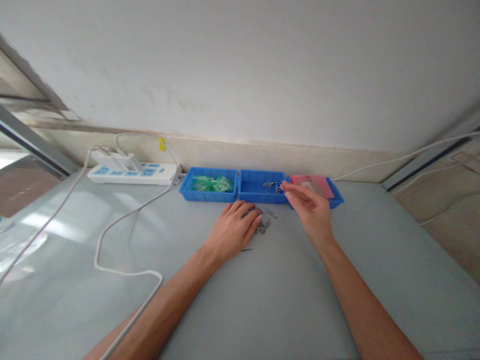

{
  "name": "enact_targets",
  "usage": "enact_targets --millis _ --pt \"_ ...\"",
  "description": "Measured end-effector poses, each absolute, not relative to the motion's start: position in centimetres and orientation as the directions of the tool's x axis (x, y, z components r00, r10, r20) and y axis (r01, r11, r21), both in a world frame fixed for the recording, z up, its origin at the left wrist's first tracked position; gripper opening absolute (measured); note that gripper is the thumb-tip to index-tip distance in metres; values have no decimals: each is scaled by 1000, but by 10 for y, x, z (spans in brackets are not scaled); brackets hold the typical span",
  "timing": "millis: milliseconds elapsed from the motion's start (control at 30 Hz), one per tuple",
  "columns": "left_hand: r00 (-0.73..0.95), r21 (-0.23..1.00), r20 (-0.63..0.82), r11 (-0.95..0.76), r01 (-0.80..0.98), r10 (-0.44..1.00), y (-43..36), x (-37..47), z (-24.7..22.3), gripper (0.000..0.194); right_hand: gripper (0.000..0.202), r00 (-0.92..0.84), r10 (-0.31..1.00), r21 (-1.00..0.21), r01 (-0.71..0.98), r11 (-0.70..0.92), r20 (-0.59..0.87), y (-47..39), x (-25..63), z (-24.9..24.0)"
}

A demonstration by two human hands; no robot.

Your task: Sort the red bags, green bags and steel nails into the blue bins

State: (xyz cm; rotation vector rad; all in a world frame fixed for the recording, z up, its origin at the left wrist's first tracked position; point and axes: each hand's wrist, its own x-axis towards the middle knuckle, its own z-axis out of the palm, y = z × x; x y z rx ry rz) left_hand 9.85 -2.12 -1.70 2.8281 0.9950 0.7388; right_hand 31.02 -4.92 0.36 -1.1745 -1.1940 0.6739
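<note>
My left hand [236, 227] lies palm down on the grey table, fingers over a small heap of metal pins [265, 224]. My right hand [309, 207] hovers at the front edge of the middle blue tray [249, 195], fingertips pinched together close to the few pins [272, 187] lying in that tray; whether it holds a pin is too small to tell. A left blue tray [187, 191] holds green plastic pieces [212, 184]. A right blue tray [336, 198] is covered by pink bags [313, 184].
A white power strip [131, 172] with plugs sits at the back left against the wall. Its white cable [112, 270] loops across the left of the table toward me. Another white cable [393, 160] runs off to the right. One stray pin [246, 249] lies by my left wrist.
</note>
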Motion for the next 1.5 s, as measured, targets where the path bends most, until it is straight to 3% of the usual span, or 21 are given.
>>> enact_targets --millis 167,333,533,667,733,867,1033,1200,1500 --pt "668 203 414 -778 594 618 -19 97 -18 38 20 -3 959 -902 339 267 283 -61 314 7" --pt "665 189 419 -776 602 618 -15 93 -21 36 10 -428 890 -671 616 414 157 -75 296 8" --pt "654 201 409 -762 615 636 -10 89 -21 35 8 -576 808 -530 651 544 121 -79 276 0" --pt "650 217 406 -758 615 643 -10 89 -18 34 13 -540 820 -445 697 563 191 -75 284 -2" --pt "649 226 414 -762 606 639 -10 88 -17 34 12 -489 841 -482 693 536 233 -74 290 0" --pt "676 237 413 -788 568 611 -10 85 -18 34 8 -282 925 -725 576 376 256 -72 301 7" --pt "750 199 360 -831 519 554 -11 87 -22 36 11 -66 982 -964 190 185 176 -66 307 8" --pt "738 186 353 -817 546 574 -13 90 -24 38 18 63 988 -987 -63 148 144 -59 308 6" --pt "739 173 378 -826 536 558 -12 90 -26 37 24 245 967 -977 -181 113 67 -53 307 3"
